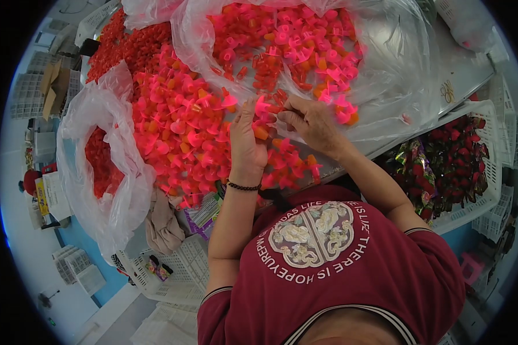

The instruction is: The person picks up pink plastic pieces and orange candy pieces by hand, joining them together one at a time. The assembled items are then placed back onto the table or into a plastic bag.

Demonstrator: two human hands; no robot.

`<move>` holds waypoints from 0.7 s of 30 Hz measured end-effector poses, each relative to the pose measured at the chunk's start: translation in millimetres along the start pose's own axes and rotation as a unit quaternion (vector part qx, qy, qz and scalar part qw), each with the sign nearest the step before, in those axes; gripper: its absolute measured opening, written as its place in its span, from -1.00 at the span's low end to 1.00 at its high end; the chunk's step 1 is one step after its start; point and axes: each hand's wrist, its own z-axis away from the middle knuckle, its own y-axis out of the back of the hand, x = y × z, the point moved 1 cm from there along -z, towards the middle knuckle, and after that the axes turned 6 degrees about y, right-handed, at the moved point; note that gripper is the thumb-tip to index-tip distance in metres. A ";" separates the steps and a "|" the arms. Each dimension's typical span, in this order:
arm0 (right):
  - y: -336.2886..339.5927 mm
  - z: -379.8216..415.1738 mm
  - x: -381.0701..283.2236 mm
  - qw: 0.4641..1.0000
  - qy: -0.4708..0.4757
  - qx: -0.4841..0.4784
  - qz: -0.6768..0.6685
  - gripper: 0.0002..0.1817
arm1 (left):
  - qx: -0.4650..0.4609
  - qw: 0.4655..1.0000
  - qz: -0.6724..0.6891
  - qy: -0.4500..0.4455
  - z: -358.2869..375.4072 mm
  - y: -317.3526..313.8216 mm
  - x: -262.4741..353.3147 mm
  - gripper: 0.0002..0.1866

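Observation:
My left hand (248,144), with a beaded bracelet at the wrist, is closed around a few small pink and orange plastic pieces (261,133). Close beside it, my right hand (312,123) has its thumb and forefinger pinched together. Whatever sits between those fingertips is too small to make out. Under and around both hands spreads a large heap of pink flared plastic pieces (175,123) with orange parts among them. Small red plastic pieces (266,72) lie just beyond my fingers.
A clear plastic bag (394,69) lies open behind my hands, and another bag (77,149) with red pieces hangs at the left. A white crate (488,155) of dark red wrapped items stands at the right. Rubber bands (448,91) lie on the metal table (466,72).

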 end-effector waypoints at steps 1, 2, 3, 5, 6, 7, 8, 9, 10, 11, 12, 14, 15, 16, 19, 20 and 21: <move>1.3 -1.1 -0.4 1.000 0.000 -0.001 -0.001 -0.86 | 0.002 1.000 -0.017 -0.018 2.6 -2.5 2.4 -0.73; 3.6 -2.1 -1.5 1.000 -0.011 -0.027 0.005 -0.86 | 0.004 0.999 -0.034 -0.035 4.7 -3.8 3.9 -0.75; 4.6 -2.3 -1.9 0.998 -0.022 -0.053 0.011 -0.86 | 0.005 0.999 -0.034 -0.035 6.2 -3.6 3.1 -0.75; 2.3 -2.8 -1.4 0.998 -0.020 -0.051 0.003 -0.86 | -0.014 0.997 -0.055 -0.051 8.9 -4.7 0.1 -0.78; 0.7 -3.2 -1.1 0.999 -0.016 -0.049 -0.005 -0.86 | -0.014 0.997 -0.054 -0.051 9.7 -5.9 -0.6 -0.78; -1.1 -3.6 -0.4 0.999 -0.016 -0.051 -0.005 -0.86 | -0.004 0.998 -0.041 -0.047 10.6 -7.0 -0.8 -0.79; -2.5 -4.3 0.3 0.999 0.000 -0.039 0.014 -0.86 | 0.005 0.999 -0.027 -0.044 11.1 -7.9 -1.3 -0.79; -4.1 -4.5 0.6 0.999 0.016 -0.029 0.031 -0.86 | 0.008 0.999 -0.026 -0.045 11.2 -7.7 -1.9 -0.79; -5.8 -4.8 0.5 0.999 0.017 -0.033 0.027 -0.86 | -0.007 0.997 -0.040 -0.058 11.2 -7.1 -1.6 -0.78; -6.9 -5.5 0.2 0.999 0.013 -0.022 0.021 -0.87 | -0.019 0.996 -0.053 -0.073 11.5 -6.0 -0.7 -0.77; -9.6 -7.0 0.1 1.000 0.012 -0.012 0.013 -0.87 | -0.010 0.995 -0.051 -0.081 11.0 -5.2 -0.9 -0.77; -16.3 -7.9 3.5 1.000 0.012 -0.015 0.004 -0.87 | 0.023 0.996 -0.029 -0.084 9.1 -3.6 -1.5 -0.76; -19.7 -9.2 3.2 1.000 0.004 -0.007 0.006 -0.86 | 0.028 0.994 -0.033 -0.104 10.6 -1.9 0.1 -0.76; -22.7 -9.7 1.2 1.000 0.009 -0.014 -0.002 -0.86 | 0.036 0.992 -0.032 -0.113 13.5 0.4 2.4 -0.76; -27.0 -12.5 -3.6 0.999 0.002 -0.029 -0.019 -0.84 | 0.039 0.993 -0.063 -0.093 19.6 6.0 7.3 -0.70; -29.8 -14.4 -2.1 0.998 0.041 -0.045 -0.010 -0.83 | 0.029 0.997 -0.024 -0.060 16.8 16.6 10.0 -0.64; -30.4 -16.1 -0.7 0.995 0.077 -0.058 0.001 -0.83 | 0.017 0.999 0.014 -0.024 13.8 27.8 13.9 -0.59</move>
